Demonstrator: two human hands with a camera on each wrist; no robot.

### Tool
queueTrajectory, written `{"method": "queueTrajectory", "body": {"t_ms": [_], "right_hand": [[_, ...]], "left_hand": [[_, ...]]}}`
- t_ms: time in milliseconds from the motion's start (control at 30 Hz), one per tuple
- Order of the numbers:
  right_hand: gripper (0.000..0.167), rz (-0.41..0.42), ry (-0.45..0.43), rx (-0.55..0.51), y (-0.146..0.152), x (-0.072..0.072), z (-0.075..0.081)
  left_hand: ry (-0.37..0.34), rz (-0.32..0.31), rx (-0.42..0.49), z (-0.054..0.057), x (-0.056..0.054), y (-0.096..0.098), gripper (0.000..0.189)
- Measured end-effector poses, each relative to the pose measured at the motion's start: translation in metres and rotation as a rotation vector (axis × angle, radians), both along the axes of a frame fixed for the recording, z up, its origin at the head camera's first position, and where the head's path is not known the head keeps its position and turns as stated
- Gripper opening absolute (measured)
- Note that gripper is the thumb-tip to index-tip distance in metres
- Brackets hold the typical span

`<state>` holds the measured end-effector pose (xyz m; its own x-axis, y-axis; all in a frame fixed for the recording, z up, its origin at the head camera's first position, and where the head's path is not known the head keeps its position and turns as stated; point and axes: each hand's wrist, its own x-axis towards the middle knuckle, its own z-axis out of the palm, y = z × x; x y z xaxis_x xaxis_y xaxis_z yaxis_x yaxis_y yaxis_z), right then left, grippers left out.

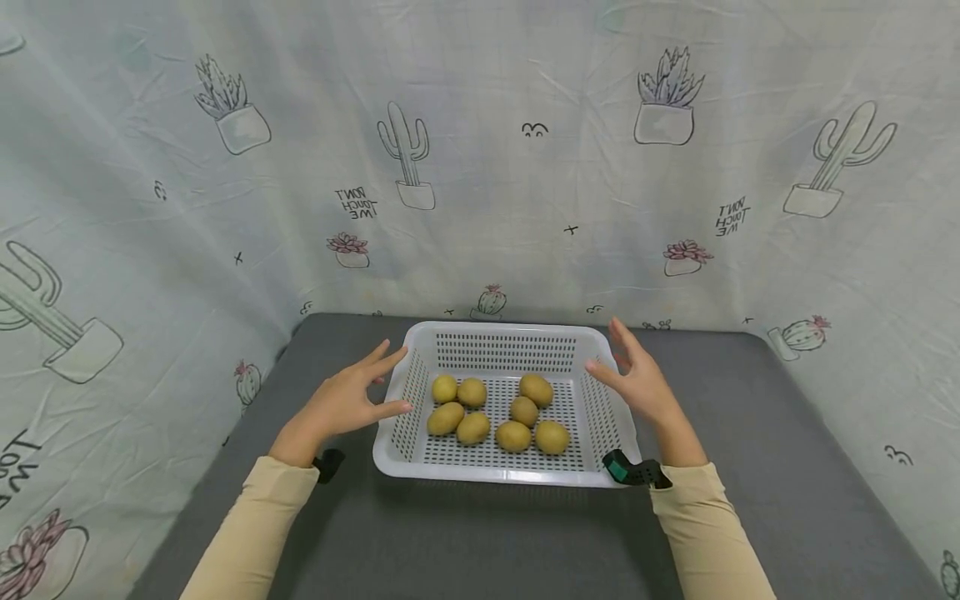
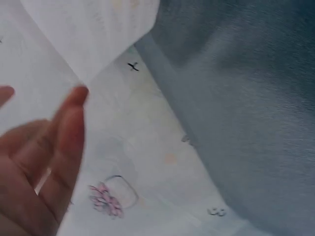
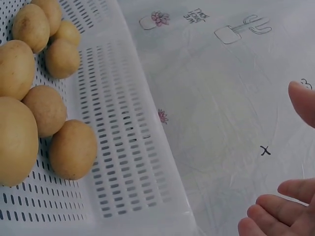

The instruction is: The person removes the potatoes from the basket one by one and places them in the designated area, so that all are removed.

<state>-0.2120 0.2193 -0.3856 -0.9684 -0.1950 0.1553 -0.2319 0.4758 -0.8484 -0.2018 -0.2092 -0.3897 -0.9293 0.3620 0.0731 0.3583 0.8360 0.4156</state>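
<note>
A white perforated plastic basket (image 1: 487,477) stands on the grey table with several potatoes (image 1: 513,436) lying loose on its floor, in a left and a right cluster. My left hand (image 1: 345,404) is at the basket's left end, fingers and thumb spread apart and holding nothing. Over the right end, my right hand (image 1: 637,383) has its thumb and fingers parted, also with nothing in them. The left wrist view shows the left fingers (image 2: 71,132) near a corner of the basket (image 2: 108,29). From the right wrist, potatoes (image 3: 74,149) appear inside the basket's slotted wall.
The grey tabletop (image 1: 465,542) extends in front of the basket and to both sides. A pale curtain (image 1: 480,167) printed with cacti and potted plants hangs behind and around the table. Each wrist wears a black strap (image 1: 633,471).
</note>
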Motion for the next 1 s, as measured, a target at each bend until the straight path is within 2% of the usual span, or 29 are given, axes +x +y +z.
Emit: {"method": "queueTrajectory", "body": {"t_ms": [167, 333, 633, 1000], "right_hand": [[0.089, 0.025, -0.016, -0.054, 0.001, 0.000, -0.001], [0.089, 0.041, -0.028, -0.080, 0.002, 0.001, -0.002], [0.087, 0.093, -0.026, -0.128, 0.003, 0.001, -0.005], [0.085, 0.127, -0.015, -0.146, 0.001, -0.003, -0.006]], "left_hand": [[-0.040, -0.127, 0.195, -0.008, -0.003, -0.012, 0.081], [-0.065, -0.166, 0.297, -0.015, -0.004, -0.020, 0.080], [-0.109, -0.163, 0.388, -0.023, -0.006, -0.027, 0.079], [-0.156, -0.191, 0.406, -0.027, -0.009, -0.027, 0.077]]}}
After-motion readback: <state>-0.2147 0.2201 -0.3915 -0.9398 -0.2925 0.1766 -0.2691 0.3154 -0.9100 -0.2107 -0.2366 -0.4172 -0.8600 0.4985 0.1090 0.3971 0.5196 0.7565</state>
